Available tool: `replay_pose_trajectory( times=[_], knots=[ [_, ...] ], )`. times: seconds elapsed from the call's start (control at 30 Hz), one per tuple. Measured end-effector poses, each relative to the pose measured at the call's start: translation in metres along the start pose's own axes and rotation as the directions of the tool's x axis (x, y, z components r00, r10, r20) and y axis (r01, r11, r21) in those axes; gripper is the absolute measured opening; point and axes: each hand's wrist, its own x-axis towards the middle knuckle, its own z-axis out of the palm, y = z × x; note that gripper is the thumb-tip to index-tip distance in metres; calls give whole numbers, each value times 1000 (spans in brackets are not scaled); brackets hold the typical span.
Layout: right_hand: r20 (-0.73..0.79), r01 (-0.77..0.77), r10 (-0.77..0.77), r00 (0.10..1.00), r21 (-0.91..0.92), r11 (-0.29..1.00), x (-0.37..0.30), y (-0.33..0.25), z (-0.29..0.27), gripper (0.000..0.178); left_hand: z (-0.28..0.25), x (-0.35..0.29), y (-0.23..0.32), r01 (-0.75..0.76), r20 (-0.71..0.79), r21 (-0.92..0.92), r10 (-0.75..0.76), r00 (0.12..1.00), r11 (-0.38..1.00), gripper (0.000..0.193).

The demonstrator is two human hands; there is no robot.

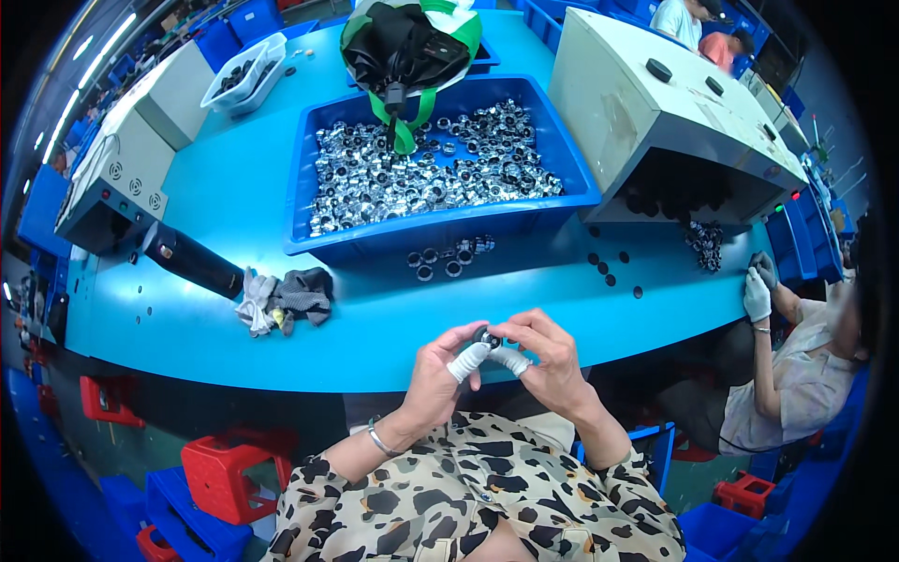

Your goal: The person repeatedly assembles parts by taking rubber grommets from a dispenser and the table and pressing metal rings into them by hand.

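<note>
In front of me, just past the table's near edge, a small black round part with a shiny rim is pinched between my hands. My left hand grips it from one side, and the fingers of my right hand close on the other side. White wrapping covers both thumbs and hides some of the part. Beyond my hands, several loose silver rings lie on the blue table. A large blue bin behind them holds a heap of similar shiny metal rings.
A black umbrella lies across the bin's far side. Left are a dark bottle, gloves and a machine box. Black discs lie right, below a cream machine. A co-worker sits at right.
</note>
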Motion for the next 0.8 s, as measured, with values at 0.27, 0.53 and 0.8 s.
replay_pose_trajectory(
  times=[0.27,0.53,0.8],
  knots=[
    [-12,-322,360,933,420,848,-11,-11,11,37,13,1,1,-90,-25,-13,89,996,996,37],
    [-74,-202,229,971,266,943,-13,-10,10,36,12,6,-2,-388,88,464,394,915,796,36],
    [-69,-233,283,957,401,886,-13,-10,7,43,10,13,5,-290,178,222,253,951,931,34]
  ],
)
